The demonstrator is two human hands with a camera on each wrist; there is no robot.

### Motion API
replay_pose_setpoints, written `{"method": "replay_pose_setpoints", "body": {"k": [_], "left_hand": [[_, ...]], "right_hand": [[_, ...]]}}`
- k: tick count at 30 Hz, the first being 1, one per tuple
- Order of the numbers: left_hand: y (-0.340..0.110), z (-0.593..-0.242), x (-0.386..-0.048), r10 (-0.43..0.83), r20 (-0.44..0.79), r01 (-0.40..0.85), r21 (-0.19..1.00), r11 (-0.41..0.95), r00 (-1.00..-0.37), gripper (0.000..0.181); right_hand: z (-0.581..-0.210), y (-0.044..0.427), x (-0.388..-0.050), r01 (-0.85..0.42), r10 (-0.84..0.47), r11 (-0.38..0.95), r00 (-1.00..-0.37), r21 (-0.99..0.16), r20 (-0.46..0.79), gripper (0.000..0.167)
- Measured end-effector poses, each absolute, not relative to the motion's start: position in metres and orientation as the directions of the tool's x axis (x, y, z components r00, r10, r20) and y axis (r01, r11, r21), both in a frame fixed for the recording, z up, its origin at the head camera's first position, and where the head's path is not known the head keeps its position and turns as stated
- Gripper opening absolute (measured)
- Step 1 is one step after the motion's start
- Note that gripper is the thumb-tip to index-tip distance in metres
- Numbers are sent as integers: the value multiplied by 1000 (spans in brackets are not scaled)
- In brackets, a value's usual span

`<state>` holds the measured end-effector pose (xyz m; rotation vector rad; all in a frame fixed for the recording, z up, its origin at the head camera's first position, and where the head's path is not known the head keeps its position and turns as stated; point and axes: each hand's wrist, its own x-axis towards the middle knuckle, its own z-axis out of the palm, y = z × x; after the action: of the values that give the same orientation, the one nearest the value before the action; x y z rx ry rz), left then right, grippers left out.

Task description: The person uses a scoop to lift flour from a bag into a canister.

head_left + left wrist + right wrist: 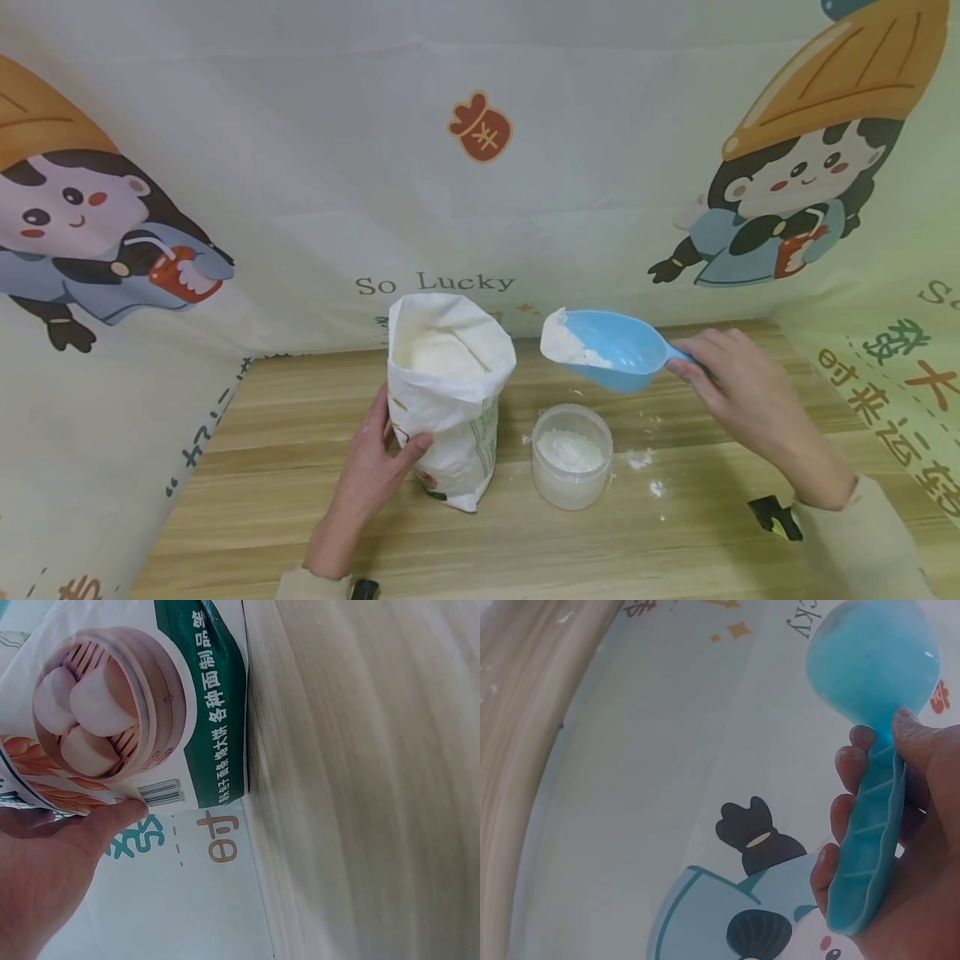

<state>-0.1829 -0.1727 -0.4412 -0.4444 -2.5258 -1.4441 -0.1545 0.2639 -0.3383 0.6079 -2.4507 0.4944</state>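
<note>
A white flour bag (450, 425) stands upright on the table, its top unfolded and flour (442, 354) visible inside. My left hand (382, 467) holds the bag's side, thumb across the front; the left wrist view shows the thumb beside a barcode on the printed bag (112, 697). In my right hand (738, 392) is a blue scoop (626, 350), raised above the table with white flour at its front lip. Fingers wrap round the ribbed scoop handle (866, 840). Below and left of the scoop, a transparent round jar (572, 483) contains flour.
Flour specks (640, 458) lie on the wood-grain table (300, 467) right of the jar. A printed cloth (337, 167) with cartoon figures hangs behind and along both sides. A small black object (774, 517) is beside the right sleeve.
</note>
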Motion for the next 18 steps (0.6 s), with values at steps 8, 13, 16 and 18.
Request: {"method": "replay_pose_setpoints", "body": {"k": [8, 13, 16, 18], "left_hand": [[-172, -442, -183, 157, 320, 355, 801, 482, -934, 96], [-172, -442, -182, 156, 321, 355, 803, 479, -934, 96], [-172, -442, -182, 157, 322, 357, 803, 477, -934, 96], [-172, -442, -182, 156, 323, 358, 802, 478, -933, 96]], "right_hand": [[-352, 276, -149, -565, -371, 808, -708, -166, 601, 16], [-359, 283, -144, -556, -387, 819, -720, -144, 576, 18], [-363, 288, -141, -565, -412, 817, -708, -112, 573, 19], [-366, 291, -139, -574, -428, 813, -699, -93, 573, 19]]}}
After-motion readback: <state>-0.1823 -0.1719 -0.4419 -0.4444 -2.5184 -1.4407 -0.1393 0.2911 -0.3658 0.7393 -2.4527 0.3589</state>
